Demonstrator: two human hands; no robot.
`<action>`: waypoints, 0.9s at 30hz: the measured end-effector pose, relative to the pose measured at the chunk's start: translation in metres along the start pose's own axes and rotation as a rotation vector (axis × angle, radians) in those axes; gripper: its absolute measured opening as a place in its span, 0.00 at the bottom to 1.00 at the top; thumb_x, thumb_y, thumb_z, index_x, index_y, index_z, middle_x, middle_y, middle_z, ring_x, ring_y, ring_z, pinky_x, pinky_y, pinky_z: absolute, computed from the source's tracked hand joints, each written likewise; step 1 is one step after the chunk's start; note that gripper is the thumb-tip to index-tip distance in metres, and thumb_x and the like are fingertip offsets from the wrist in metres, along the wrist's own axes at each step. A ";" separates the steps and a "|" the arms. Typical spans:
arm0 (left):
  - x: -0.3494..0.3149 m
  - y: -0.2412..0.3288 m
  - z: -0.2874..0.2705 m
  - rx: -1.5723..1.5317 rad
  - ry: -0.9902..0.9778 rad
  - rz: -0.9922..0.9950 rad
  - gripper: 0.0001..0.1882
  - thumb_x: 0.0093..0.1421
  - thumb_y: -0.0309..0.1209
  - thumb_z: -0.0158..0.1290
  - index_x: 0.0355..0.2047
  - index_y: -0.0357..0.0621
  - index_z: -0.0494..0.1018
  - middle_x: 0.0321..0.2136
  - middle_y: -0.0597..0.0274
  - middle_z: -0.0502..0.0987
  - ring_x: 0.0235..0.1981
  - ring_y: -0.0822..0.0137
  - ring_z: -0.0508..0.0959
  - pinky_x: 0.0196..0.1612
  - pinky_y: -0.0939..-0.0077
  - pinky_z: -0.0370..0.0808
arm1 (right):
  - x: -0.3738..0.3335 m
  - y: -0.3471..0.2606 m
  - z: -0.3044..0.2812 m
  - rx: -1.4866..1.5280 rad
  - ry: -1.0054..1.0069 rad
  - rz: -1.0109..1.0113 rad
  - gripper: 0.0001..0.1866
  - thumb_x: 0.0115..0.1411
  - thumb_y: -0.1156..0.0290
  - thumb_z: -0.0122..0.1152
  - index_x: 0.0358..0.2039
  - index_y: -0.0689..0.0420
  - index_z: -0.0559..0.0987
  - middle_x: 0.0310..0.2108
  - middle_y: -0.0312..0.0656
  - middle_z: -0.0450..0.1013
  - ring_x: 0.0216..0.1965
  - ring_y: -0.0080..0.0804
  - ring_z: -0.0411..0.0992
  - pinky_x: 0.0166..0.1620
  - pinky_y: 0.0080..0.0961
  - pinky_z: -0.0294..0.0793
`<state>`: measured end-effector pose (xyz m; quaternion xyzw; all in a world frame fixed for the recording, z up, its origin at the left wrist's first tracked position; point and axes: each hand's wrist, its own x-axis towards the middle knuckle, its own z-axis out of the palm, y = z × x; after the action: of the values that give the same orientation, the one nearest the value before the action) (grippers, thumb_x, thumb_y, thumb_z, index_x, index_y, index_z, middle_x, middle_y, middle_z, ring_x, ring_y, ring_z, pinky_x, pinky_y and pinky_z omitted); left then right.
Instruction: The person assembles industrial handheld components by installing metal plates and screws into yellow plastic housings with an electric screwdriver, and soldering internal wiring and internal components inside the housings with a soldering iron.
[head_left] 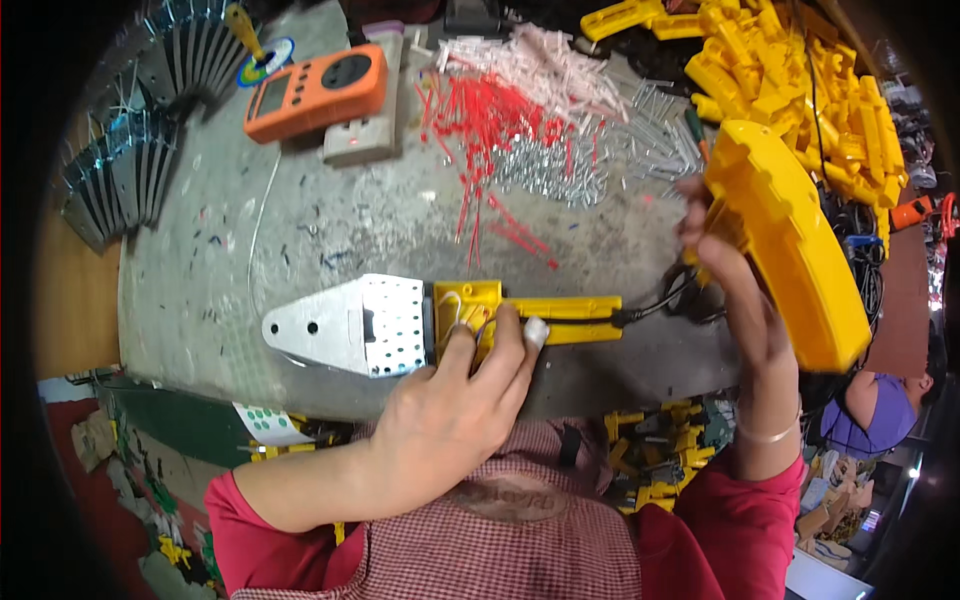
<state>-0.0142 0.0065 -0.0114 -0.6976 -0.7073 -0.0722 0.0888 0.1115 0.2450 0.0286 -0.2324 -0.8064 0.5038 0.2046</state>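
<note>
In front of me lies an iron-like tool with a pointed flat metal plate point(300, 325), a perforated metal guard point(396, 325) and an open yellow handle half point(580, 310). Wires sit in the handle, and a black cord point(655, 305) leaves its right end. My left hand point(450, 410) presses bent fingers into the handle over the wires; one fingertip has a white wrap point(537, 332). On the right, my right hand point(738, 275), slightly blurred, holds a yellow plastic cover half point(790, 250) raised above the bench. The cover's hollow side shows, and some fingertips are hard to make out.
Red sleeves point(480, 105), pale sleeves point(540, 65) and loose screws point(560, 170) lie at the back. An orange multimeter point(315, 92) rests on a power strip point(362, 140). Yellow housings point(780, 80) are heaped back right; metal plates point(125, 170) stand left. A person point(875, 415) is at far right.
</note>
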 end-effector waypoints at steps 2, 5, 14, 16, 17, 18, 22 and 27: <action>0.001 -0.001 -0.001 -0.026 -0.037 -0.007 0.26 0.51 0.29 0.50 0.53 0.40 0.72 0.50 0.52 0.72 0.39 0.60 0.75 0.25 0.82 0.77 | -0.027 -0.023 0.034 0.227 0.074 0.075 0.30 0.53 0.59 0.65 0.51 0.65 0.69 0.37 0.38 0.68 0.37 0.25 0.69 0.45 0.27 0.71; 0.000 0.003 -0.002 -0.041 -0.062 -0.027 0.28 0.49 0.28 0.51 0.54 0.42 0.72 0.51 0.53 0.72 0.39 0.60 0.75 0.28 0.79 0.78 | -0.043 -0.007 0.041 0.220 0.125 0.040 0.20 0.57 0.60 0.59 0.44 0.61 0.69 0.36 0.38 0.64 0.40 0.27 0.65 0.51 0.34 0.68; -0.003 0.012 -0.001 -0.024 -0.066 -0.085 0.28 0.49 0.29 0.51 0.54 0.42 0.72 0.51 0.53 0.71 0.40 0.60 0.75 0.28 0.80 0.77 | -0.056 -0.003 0.061 0.146 0.208 -0.094 0.16 0.54 0.73 0.60 0.44 0.60 0.70 0.36 0.38 0.67 0.40 0.28 0.68 0.50 0.32 0.68; -0.004 0.011 -0.001 -0.023 -0.065 -0.107 0.27 0.49 0.30 0.52 0.53 0.42 0.72 0.51 0.53 0.71 0.43 0.58 0.75 0.30 0.81 0.77 | -0.053 -0.005 0.070 0.074 0.166 -0.142 0.21 0.50 0.78 0.66 0.46 0.58 0.72 0.37 0.37 0.71 0.39 0.28 0.70 0.44 0.25 0.70; -0.005 0.011 -0.001 -0.021 -0.072 -0.124 0.27 0.49 0.30 0.52 0.53 0.42 0.72 0.51 0.53 0.71 0.43 0.58 0.75 0.30 0.81 0.77 | -0.051 -0.001 0.073 -0.062 0.092 -0.221 0.23 0.48 0.78 0.67 0.46 0.59 0.73 0.38 0.39 0.71 0.38 0.32 0.70 0.41 0.28 0.69; -0.004 0.010 -0.001 -0.089 -0.012 -0.159 0.23 0.51 0.30 0.51 0.50 0.40 0.74 0.50 0.54 0.71 0.41 0.60 0.74 0.27 0.83 0.76 | -0.050 0.004 0.074 -0.180 0.034 -0.263 0.21 0.50 0.78 0.64 0.46 0.59 0.72 0.38 0.40 0.70 0.39 0.33 0.69 0.46 0.30 0.70; -0.026 -0.010 -0.018 -0.277 0.101 -0.085 0.13 0.52 0.29 0.53 0.37 0.36 0.77 0.46 0.54 0.76 0.42 0.58 0.78 0.27 0.82 0.75 | -0.040 0.002 0.085 -0.372 -0.131 -0.329 0.27 0.43 0.75 0.70 0.46 0.60 0.72 0.39 0.48 0.68 0.41 0.49 0.68 0.43 0.37 0.70; -0.067 -0.031 -0.033 -0.416 0.347 -0.105 0.13 0.43 0.23 0.59 0.32 0.32 0.77 0.34 0.46 0.79 0.31 0.51 0.82 0.27 0.70 0.80 | -0.039 -0.009 0.090 -0.425 -0.270 -0.252 0.27 0.43 0.78 0.68 0.47 0.60 0.72 0.42 0.48 0.69 0.46 0.50 0.69 0.49 0.39 0.71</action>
<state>-0.0438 -0.0668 0.0060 -0.6406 -0.6865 -0.3388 0.0598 0.0908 0.1541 -0.0034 -0.0987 -0.9364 0.3204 0.1032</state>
